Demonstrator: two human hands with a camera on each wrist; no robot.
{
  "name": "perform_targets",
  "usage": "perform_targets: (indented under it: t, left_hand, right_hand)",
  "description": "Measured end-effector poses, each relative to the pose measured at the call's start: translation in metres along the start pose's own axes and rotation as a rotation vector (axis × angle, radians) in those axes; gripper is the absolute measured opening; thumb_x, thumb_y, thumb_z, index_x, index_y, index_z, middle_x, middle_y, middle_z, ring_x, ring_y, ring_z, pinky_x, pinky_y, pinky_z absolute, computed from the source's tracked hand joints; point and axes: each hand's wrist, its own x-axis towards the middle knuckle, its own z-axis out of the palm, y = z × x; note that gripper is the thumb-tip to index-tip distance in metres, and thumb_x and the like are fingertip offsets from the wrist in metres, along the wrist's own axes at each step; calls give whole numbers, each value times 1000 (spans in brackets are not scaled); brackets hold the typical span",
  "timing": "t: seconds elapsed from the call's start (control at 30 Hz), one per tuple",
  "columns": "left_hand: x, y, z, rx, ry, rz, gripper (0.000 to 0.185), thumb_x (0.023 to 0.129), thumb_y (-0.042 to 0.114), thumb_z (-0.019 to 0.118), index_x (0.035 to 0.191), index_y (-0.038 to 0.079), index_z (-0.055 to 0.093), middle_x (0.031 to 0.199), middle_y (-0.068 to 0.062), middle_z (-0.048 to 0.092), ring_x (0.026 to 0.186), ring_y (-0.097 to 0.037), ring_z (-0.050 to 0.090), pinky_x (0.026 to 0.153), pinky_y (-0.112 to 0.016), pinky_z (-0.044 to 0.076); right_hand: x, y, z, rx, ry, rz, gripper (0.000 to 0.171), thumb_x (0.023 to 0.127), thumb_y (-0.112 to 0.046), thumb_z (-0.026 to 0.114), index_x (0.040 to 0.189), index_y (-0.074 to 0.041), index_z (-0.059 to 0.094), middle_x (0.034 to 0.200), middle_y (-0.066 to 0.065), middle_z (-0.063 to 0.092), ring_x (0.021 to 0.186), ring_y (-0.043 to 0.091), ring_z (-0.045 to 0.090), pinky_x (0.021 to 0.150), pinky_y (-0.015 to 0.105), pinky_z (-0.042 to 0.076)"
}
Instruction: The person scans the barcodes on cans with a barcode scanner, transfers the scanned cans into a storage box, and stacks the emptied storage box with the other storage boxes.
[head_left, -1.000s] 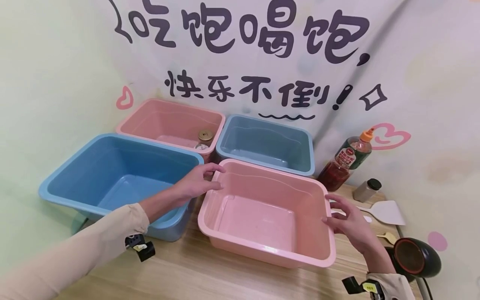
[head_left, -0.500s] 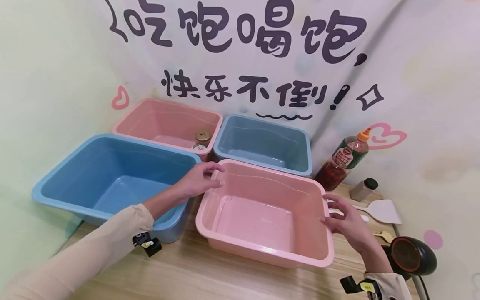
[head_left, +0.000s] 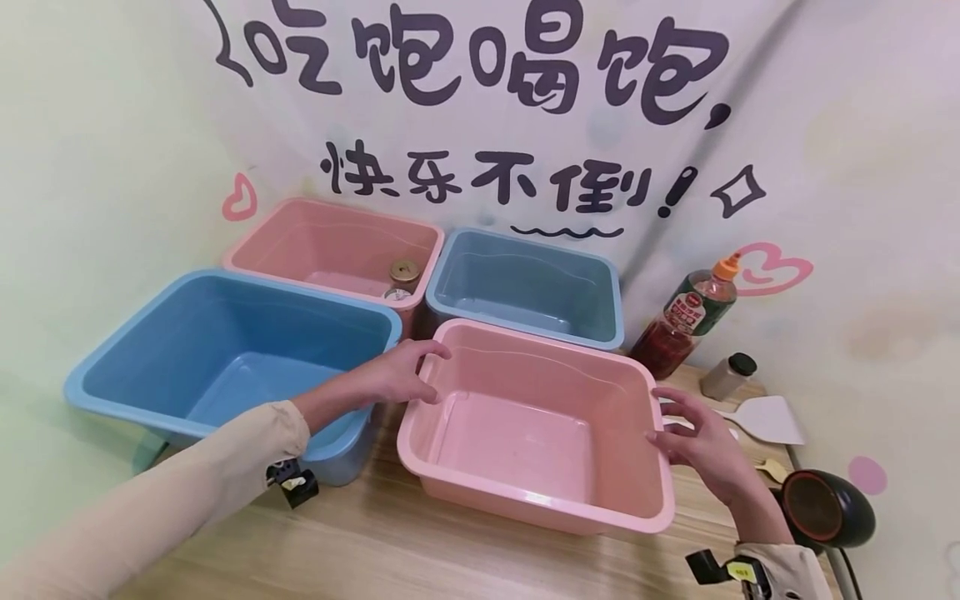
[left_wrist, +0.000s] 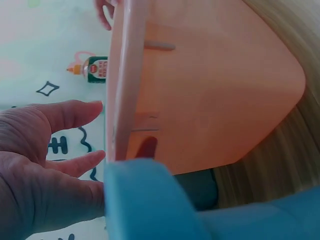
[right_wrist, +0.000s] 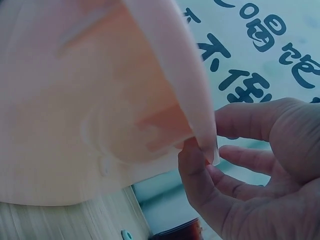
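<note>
A pink plastic basin (head_left: pixel 517 450) stands on the wooden table in front of me, with nothing in it. At its left rim, my left hand (head_left: pixel 393 371) has the thumb and a finger reaching over the edge; in the left wrist view a reddish fingertip (left_wrist: pixel 147 146) shows below the rim outside, and the blue tub hides the rest. My right hand (head_left: pixel 701 442) grips the right rim. In the right wrist view, one finger (right_wrist: pixel 192 170) curls under that rim while the thumb lies on its other side.
A larger blue tub (head_left: pixel 127 333) sits left. Behind are a pink tub (head_left: pixel 330 221) with two cans (head_left: pixel 403 271) and a blue tub (head_left: pixel 525 275). Rightward stand a sauce bottle (head_left: pixel 686 317), a jar (head_left: pixel 727 377), a white spatula (head_left: pixel 768 419) and a black round object (head_left: pixel 832 508).
Between half a second ago and now, the pink basin has shifted slightly right. My left hand has slid a little nearer along the left rim; my right hand has moved slightly right with the basin.
</note>
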Motion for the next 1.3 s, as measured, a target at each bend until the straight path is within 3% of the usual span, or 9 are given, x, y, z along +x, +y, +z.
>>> perform_targets:
  t: [0.17,0.53,0.9,1.13,1.3]
  left_hand:
    - [3,0,0,-7,-8,-20,60,81,3,76,137,8,54,135,-22,50,114,-34,56,84,-39,60]
    - [6,0,1,1,9,-35,63,78,-3,76,137,2,55,128,-22,55,100,-31,61,71,-34,61]
    - [6,-1,3,-44,25,-7,63,78,-3,76,137,2,55,127,-22,57,98,-30,63,78,-41,61]
    - [2,10,-6,-69,7,19,65,82,-3,74,142,5,50,129,-21,57,101,-30,60,72,-33,60]
    - [-4,19,-19,-88,-21,61,67,83,-1,74,145,4,47,129,-22,56,98,-29,60,73,-32,60]
  right_hand:
    - [-1,0,-2,-1,-8,0,67,91,-4,70,147,1,34,116,12,54,86,8,68,67,34,61]
    - [0,1,-6,-10,-26,-11,67,91,-5,69,148,0,34,128,30,49,86,9,68,68,35,62]
    - [-5,-5,-12,-75,-15,-13,68,91,-11,71,148,0,36,130,31,49,88,9,69,71,35,62]
    - [-15,-20,-22,-122,7,-42,68,92,-12,70,149,2,35,130,31,50,88,6,69,69,34,62]
    - [-22,-35,-29,-119,16,-101,64,92,-6,69,147,5,37,119,6,60,87,4,70,67,34,62]
